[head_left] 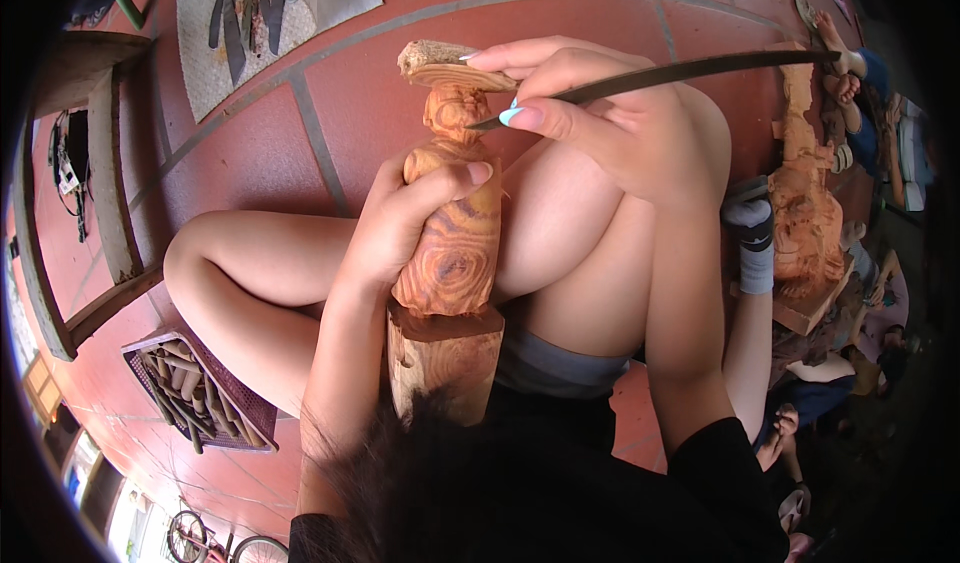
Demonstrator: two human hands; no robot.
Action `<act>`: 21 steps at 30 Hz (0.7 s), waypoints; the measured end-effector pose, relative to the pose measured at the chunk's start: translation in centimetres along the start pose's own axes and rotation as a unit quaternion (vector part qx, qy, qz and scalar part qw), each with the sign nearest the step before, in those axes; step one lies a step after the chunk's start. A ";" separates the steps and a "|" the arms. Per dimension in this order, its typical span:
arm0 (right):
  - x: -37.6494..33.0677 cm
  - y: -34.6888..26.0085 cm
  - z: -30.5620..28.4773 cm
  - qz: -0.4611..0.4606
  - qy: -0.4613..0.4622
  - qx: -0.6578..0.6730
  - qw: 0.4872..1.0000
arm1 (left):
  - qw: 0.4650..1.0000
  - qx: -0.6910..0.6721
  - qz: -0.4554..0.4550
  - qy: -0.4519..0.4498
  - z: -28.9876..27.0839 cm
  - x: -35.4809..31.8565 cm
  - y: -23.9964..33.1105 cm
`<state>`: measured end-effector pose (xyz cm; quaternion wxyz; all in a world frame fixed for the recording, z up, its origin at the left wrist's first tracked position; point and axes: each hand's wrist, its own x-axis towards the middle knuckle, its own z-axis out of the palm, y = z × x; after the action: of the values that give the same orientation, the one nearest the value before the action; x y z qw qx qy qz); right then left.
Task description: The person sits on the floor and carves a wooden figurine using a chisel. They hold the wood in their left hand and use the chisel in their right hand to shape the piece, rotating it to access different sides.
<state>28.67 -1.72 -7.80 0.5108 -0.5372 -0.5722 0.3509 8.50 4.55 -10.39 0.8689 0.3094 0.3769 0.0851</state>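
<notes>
A carved wooden figure (pixel 455 248) with strong ring grain stands upright between my legs on a squared block base. My left hand (pixel 398 208) is closed round its upper body, the thumb across the front. In my right hand (pixel 605 113) is a long, thin dark file (pixel 715 66), gripped between thumb and fingers. Its narrow tip touches the carved head (pixel 455 111) near the neck. My right fingers also rest by the wide, brim-like top (pixel 445 60) of the figure.
A sheet (pixel 205 73) with several dark flat tools lies at the upper left. Below a wooden frame (pixel 110 178), a basket (pixel 245 415) holds several handled tools. Another large carving (pixel 805 213) stands at right, near other people. A bicycle (pixel 225 543) is at lower left.
</notes>
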 end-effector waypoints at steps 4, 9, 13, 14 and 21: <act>-0.2 -0.2 0.7 -0.029 -0.026 -0.071 0.997 | 0.999 -0.001 0.009 -0.052 -1.2 0.2 -0.1; -0.2 0.2 1.1 -0.050 0.018 -0.089 0.995 | 0.998 0.001 0.018 -0.066 -1.4 0.6 -0.2; -0.3 -0.4 0.9 0.013 0.025 0.022 0.999 | 0.996 -0.010 0.023 -0.082 -1.6 0.7 -0.2; -0.3 -0.1 1.0 -0.035 0.015 -0.023 0.999 | 0.996 -0.017 0.023 -0.090 -1.7 0.8 -0.3; -0.3 -0.1 1.0 -0.060 -0.022 -0.130 0.989 | 0.993 -0.055 0.004 -0.104 -2.6 1.2 -1.0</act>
<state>27.64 -1.85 -7.95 0.4441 -0.5558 -0.6555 0.2535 7.41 5.45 -13.06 0.9189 0.2695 0.2777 0.0764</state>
